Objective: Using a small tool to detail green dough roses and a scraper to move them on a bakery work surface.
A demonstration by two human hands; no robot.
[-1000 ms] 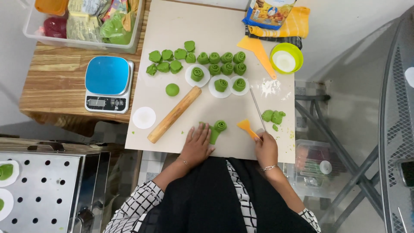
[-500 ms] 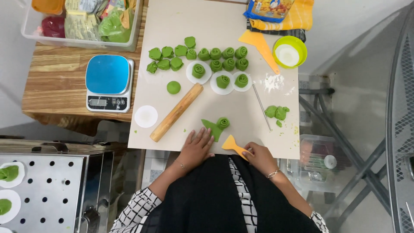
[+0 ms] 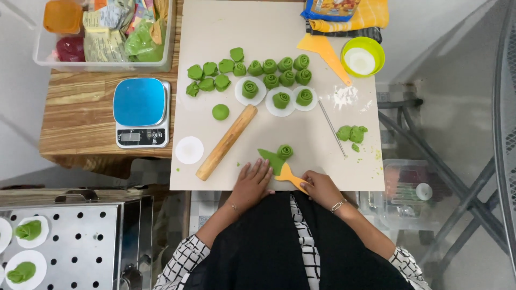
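Nearest the body, the left hand [image 3: 251, 182] lies flat on the white board [image 3: 301, 134], fingers spread and holding nothing, its fingertips just beside a half-rolled strip of green dough [image 3: 277, 156] whose far end is already curled into a small spiral. The right hand [image 3: 321, 188] is closed around the handle of a small orange scraper [image 3: 290, 176], whose blade touches the flat near end of that strip. To the left of these lies a wooden rolling pin [image 3: 226, 142], set diagonally, with a plain paper round [image 3: 189, 150] beside it at the board's edge and a smooth green ball [image 3: 220, 111] just past its far end. To the right are a thin metal rod [image 3: 333, 129] and a few dough scraps [image 3: 350, 133]. Further out, three finished rolls [image 3: 280, 100] sit on white rounds, and behind them a row of rolled pieces [image 3: 278, 66] and some rougher lumps [image 3: 207, 78] wait without paper. By my reading, much of the shaping is done, while the strip in hand, the ball, the lumps and the scraps are left. Farthest are a blue scale [image 3: 140, 111], a green bowl [image 3: 363, 56] and a clear storage box [image 3: 105, 32]; at lower left, a perforated steel tray [image 3: 70, 241] already carries pieces.
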